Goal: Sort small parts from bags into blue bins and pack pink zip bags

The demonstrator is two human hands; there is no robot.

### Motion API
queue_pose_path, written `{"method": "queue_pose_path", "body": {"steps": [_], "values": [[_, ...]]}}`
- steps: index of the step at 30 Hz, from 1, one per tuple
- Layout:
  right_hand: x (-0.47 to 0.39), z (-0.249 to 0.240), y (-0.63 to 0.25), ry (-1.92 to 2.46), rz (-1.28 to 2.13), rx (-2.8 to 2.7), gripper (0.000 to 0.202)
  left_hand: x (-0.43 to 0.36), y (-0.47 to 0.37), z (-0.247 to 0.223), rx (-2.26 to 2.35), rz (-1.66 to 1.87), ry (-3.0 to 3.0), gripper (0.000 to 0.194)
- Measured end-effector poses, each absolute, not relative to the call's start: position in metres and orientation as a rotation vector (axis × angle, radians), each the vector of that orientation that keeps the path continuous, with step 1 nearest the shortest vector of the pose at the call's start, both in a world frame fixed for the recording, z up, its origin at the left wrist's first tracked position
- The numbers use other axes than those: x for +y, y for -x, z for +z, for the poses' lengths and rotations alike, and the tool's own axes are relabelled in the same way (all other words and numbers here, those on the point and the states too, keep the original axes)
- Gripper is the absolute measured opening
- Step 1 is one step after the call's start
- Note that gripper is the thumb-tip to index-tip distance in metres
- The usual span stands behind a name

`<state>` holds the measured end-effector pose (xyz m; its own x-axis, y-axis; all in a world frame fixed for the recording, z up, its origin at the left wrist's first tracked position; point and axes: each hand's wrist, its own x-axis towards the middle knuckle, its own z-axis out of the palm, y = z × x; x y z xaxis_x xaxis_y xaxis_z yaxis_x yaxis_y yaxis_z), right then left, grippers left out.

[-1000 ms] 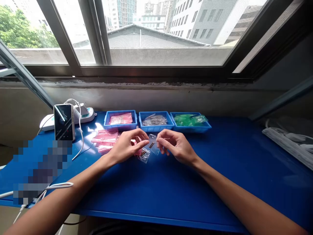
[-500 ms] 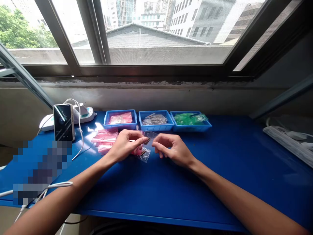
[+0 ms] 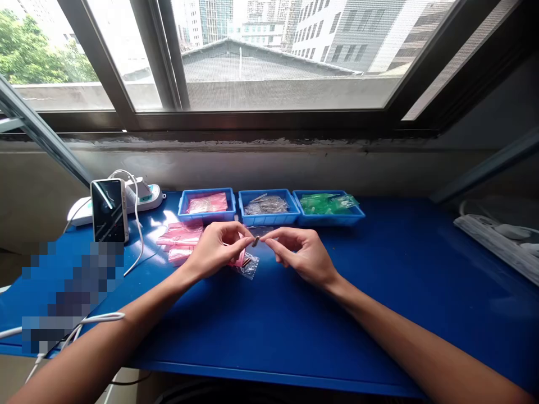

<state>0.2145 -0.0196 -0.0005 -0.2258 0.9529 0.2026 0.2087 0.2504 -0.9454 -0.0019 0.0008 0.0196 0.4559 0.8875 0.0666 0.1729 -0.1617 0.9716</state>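
Observation:
A small dark metallic piece [image 3: 255, 241] is pinched between the thumb and forefinger of my left hand [image 3: 221, 247]. Just to its right, my right hand [image 3: 303, 255] has its thumb and forefinger close together near the piece; whether they grip anything is too small to tell. Under my left hand lies a clear plastic bag [image 3: 251, 266] with small dark and brassy pieces in it. Pink plastic bags [image 3: 181, 234] lie to the left of that hand, partly hidden by it. Another clear film [image 3: 260, 229] shows behind the fingertips.
Three blue trays stand at the back: one with pink bags [image 3: 208, 202], one with metal pieces [image 3: 266, 205], one with green bags [image 3: 326, 204]. A phone [image 3: 109, 210], power strip [image 3: 154, 197] and white cables are at left. Another white strip [image 3: 497, 247] lies at right.
My right hand has moved slightly left, bringing its fingertips closer to the small piece. My left hand has stayed nearly in place, and the piece now shows more clearly at its fingertips.

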Motion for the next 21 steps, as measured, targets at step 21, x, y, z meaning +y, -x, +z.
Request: {"method": "queue_pose_path", "body": {"steps": [21], "values": [[-0.0272, -0.0032, -0.2157, 0.973, 0.644, -1.715, 0.03, -0.005, 0.0096, 0.0128, 0.891, 1.238, -2.376, 0.023]]}}
